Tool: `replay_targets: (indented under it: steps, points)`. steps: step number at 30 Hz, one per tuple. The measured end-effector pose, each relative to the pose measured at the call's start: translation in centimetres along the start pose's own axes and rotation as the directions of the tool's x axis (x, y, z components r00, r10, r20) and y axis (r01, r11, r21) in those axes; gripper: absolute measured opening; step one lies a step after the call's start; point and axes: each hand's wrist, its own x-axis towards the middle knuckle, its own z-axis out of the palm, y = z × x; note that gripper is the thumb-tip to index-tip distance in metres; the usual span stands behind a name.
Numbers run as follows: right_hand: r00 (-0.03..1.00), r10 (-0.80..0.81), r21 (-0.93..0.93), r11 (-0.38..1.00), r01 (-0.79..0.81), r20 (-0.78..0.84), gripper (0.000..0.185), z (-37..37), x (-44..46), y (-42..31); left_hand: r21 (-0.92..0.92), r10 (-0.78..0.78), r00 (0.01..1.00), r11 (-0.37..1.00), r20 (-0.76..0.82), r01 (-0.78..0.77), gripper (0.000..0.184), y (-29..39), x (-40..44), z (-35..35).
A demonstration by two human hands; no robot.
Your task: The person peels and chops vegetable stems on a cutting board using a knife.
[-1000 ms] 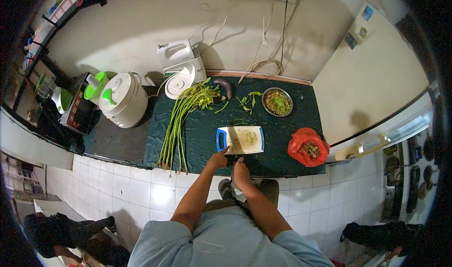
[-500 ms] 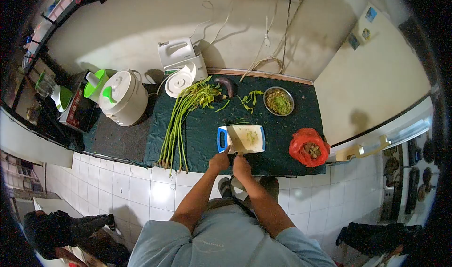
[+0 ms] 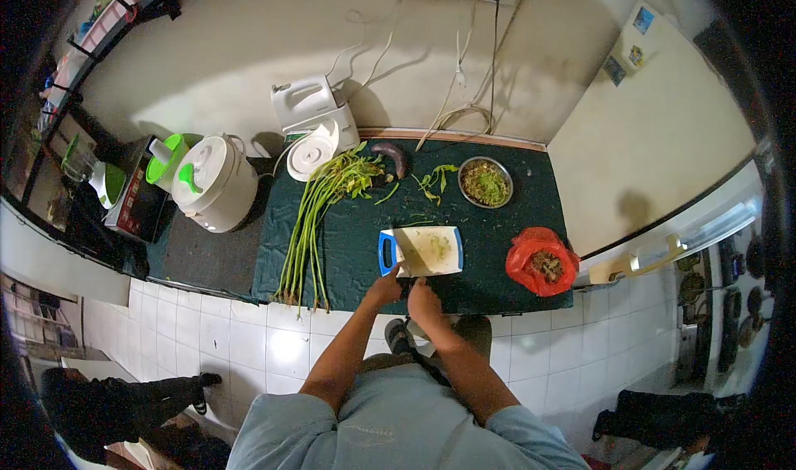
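Grip state can't be confirmed on either side: left hand [image 3: 384, 289] looks curled with its index finger [image 3: 396, 269] stretched to the near left corner of the cutting board [image 3: 413, 250]; right hand [image 3: 424, 302] is bunched just beside it, close to the board's near edge, contact can't be made out. Gap between them is dark, so can't tell what either one holds. Board lies flat on the dark green tabletop [image 3: 481, 259], just beyond the fingers, white with blue ends, slotted handle end to the left, green residue right of centre. Left of it: long-stemmed greens [image 3: 307, 230], cut ends toward the near edge, leaves away, taking up the strip between board and lidded cooker [image 3: 217, 184]. Right of it, well apart: red bag [image 3: 522, 263], mouth open, brownish scraps inside. Thin green stem [image 3: 417, 223] just past the board's far edge. Farther out: leafy sprig [image 3: 433, 182], metal bowl [image 3: 487, 205] of chopped greens to its right, purple eggplant [image 3: 391, 157] to its left, near the greens' leaves. At the back: white mixer [image 3: 307, 101] behind a round white disc [image 3: 311, 157], leaf ends crowding the disc's front. Cables hang down the wall [image 3: 249, 55] behind.
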Motion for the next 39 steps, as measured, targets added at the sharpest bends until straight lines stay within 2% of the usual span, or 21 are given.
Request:
replay_targets:
  steps: [2,4,8,11,13,14,16,19,21,23,25,27,28,29,30,31,32,33,36,37,39]
  points:
    - [0.996,-0.086,0.002,0.996,0.086,-0.031,0.032,0.4,-2.0,1.3,0.075,0.067,0.997,0.995,-0.024,-0.065,0.083,-2.8,3.2,2.5]
    - [0.998,-0.048,0.020,0.999,0.049,-0.051,0.031,1.4,-2.4,2.8,0.145,0.206,0.973,0.971,-0.102,-0.190,0.084,-7.2,8.1,6.1]
    - [0.997,0.026,0.045,0.999,-0.023,-0.071,0.034,-1.1,-2.1,3.0,0.084,0.085,0.992,0.993,-0.092,-0.077,0.081,-3.2,4.4,4.7]
    - [0.996,0.032,0.026,0.999,-0.030,-0.086,0.036,-3.1,-2.0,3.2,0.061,0.269,0.924,0.963,-0.273,-0.262,0.075,-1.9,4.8,5.0]
    - [0.993,0.034,0.039,0.999,-0.030,-0.112,0.037,-3.6,-1.6,3.6,0.036,0.243,0.958,0.970,-0.149,-0.241,0.063,0.4,5.0,4.1]
    - [0.989,0.074,0.005,0.997,-0.074,-0.131,0.038,-3.5,-1.5,4.0,0.077,0.417,0.828,0.904,-0.374,-0.420,0.042,0.8,5.0,4.2]
    - [0.982,0.108,-0.031,0.993,-0.114,-0.154,0.038,-3.6,-1.5,4.7,0.017,0.356,0.851,0.925,-0.386,-0.379,0.031,2.5,4.6,2.4]
    - [0.976,0.015,0.048,0.999,-0.005,-0.216,0.039,-4.2,-2.3,5.0,-0.139,0.194,0.887,0.952,-0.419,-0.274,0.018,4.4,5.6,-0.3]
    - [0.983,0.112,0.024,0.994,-0.110,-0.148,0.040,-4.6,-2.5,5.0,0.029,0.232,0.811,0.966,-0.537,-0.257,0.021,4.4,7.7,-1.8]
    - [0.985,0.115,0.034,0.993,-0.111,-0.130,0.040,-4.2,-2.9,5.8,0.011,0.217,0.791,0.966,-0.573,-0.257,0.018,5.0,9.1,-3.4]
    - [0.987,0.112,0.042,0.993,-0.107,-0.114,0.040,-3.6,-3.5,7.1,0.204,0.375,0.613,0.921,-0.696,-0.333,0.014,4.4,11.8,-4.4]
    - [0.963,-0.123,-0.023,0.992,0.121,-0.241,0.040,-3.1,-4.1,8.1,0.333,0.479,0.604,0.878,-0.637,-0.345,0.011,3.8,13.9,-5.4]
    - [0.938,-0.204,-0.054,0.979,0.196,-0.281,0.040,-3.3,-4.2,7.9,0.384,0.469,0.726,0.874,-0.503,-0.298,0.012,4.3,13.6,-6.4]
    - [0.976,-0.050,-0.041,0.998,0.042,-0.211,0.040,-3.4,-4.3,7.5,0.440,0.432,0.828,0.860,-0.358,-0.259,0.013,5.0,13.4,-7.3]
    - [0.984,0.108,-0.038,0.993,-0.115,-0.138,0.040,-3.5,-4.3,7.2,0.445,0.437,0.822,0.858,-0.365,-0.258,0.013,5.4,13.4,-7.8]
    - [0.984,0.102,-0.035,0.994,-0.108,-0.147,0.040,-3.3,-4.4,7.6,0.494,0.394,0.861,0.846,-0.323,-0.201,0.014,5.7,13.5,-7.8]
    - [0.983,-0.051,-0.056,0.998,0.042,-0.175,0.041,-2.9,-4.6,8.4,0.544,0.345,0.895,0.826,-0.284,-0.147,0.016,6.0,13.5,-7.8]
    - [0.973,-0.128,-0.066,0.991,0.117,-0.192,0.042,-2.5,-4.8,8.7,0.549,0.351,0.891,0.823,-0.289,-0.146,0.016,5.9,13.8,-7.6]
    - [0.918,-0.249,-0.109,0.968,0.226,-0.308,0.047,-1.2,-5.5,8.9,0.784,0.514,0.829,0.599,-0.221,-0.162,0.020,5.6,14.0,-7.0]
    - [0.919,-0.248,-0.101,0.969,0.228,-0.307,0.047,-0.8,-5.7,8.8,0.787,0.511,0.831,0.595,-0.218,-0.159,0.020,5.1,14.5,-6.8]
    - [0.855,-0.319,-0.153,0.948,0.280,-0.410,0.050,-0.6,-6.3,8.3,0.750,0.606,0.695,0.645,-0.386,-0.146,0.019,4.8,14.3,-6.7]
